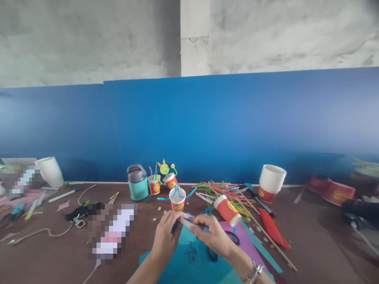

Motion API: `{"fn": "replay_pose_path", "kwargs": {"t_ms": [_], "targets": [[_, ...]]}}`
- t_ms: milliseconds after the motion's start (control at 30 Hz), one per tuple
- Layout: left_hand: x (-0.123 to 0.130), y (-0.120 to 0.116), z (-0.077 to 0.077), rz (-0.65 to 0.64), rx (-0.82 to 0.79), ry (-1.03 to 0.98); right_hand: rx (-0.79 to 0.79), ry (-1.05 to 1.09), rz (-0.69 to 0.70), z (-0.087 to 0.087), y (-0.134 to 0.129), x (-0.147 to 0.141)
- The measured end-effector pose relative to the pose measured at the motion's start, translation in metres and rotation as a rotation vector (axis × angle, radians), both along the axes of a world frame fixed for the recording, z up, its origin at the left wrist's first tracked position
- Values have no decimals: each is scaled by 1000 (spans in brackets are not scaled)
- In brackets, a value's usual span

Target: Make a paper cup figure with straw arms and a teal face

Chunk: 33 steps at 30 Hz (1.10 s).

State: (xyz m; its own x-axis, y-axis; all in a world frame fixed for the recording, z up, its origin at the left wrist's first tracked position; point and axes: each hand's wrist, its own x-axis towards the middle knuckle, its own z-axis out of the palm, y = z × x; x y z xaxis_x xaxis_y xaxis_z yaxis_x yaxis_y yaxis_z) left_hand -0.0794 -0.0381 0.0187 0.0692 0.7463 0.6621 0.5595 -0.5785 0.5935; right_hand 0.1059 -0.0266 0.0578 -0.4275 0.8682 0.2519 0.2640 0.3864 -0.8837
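Note:
My left hand (167, 233) and my right hand (213, 236) are held close together above the blue paper, fingers closed on a roll of clear tape (187, 221) between them. A drawing in dark lines (192, 253) shows on the blue paper (174, 265). Just beyond my fingers stands a red and white paper cup (178, 203) with blue pipe cleaners (189, 193) sticking out at its sides. Dark-handled scissors (212, 255) lie partly under my right hand. Purple paper (229, 228) is beneath them on the right.
Behind stand a teal flask (138, 188) and decorated cups (169, 182). To the right are a tipped paper cup (227, 210), loose sticks (251, 209), a red pouch (272, 228) and stacked cups (271, 179). A phone with a cable (114, 232) lies left. A blue partition (189, 126) borders the table.

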Motion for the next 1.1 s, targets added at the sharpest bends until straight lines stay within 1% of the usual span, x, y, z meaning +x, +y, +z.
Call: {"fn": "replay_pose_path", "kwargs": {"t_ms": [67, 133, 233, 333, 400, 467, 533, 633, 667, 733, 800, 867, 967, 1100], "targets": [[0, 2, -3, 43, -47, -91, -22, 29, 11, -1, 1, 2], [0, 5, -7, 65, -101, -167, -41, 85, 53, 0, 1, 5], [1, 7, -9, 55, -148, -177, -55, 143, 88, 0, 2, 7], [1, 4, -5, 46, -83, -73, -71, 125, 73, -1, 3, 6], [1, 1, -3, 7, -21, 12, -59, 99, 58, -1, 3, 4], [2, -1, -2, -34, 7, 44, -36, 74, 51, -1, 3, 2], [2, 0, -3, -19, -5, -2, -40, 50, 64, 0, 2, 2], [2, 5, -7, 38, -41, -98, -62, 17, 101, 1, 2, 2], [2, 6, -8, 43, -45, -113, -42, -1, 86, 0, 2, 2], [3, 7, -9, 21, -36, -109, 52, -46, 12, -3, 3, 1], [6, 5, -10, -29, -32, -73, 168, -97, -63, -6, 4, 0], [9, 2, -10, -95, -46, -33, 244, -142, -95, -9, 5, -1], [12, -2, -9, -163, -70, -24, 296, -194, -109, -12, 4, -2], [13, -4, -6, -216, -70, -68, 326, -186, -120, -14, 3, -3]]}}
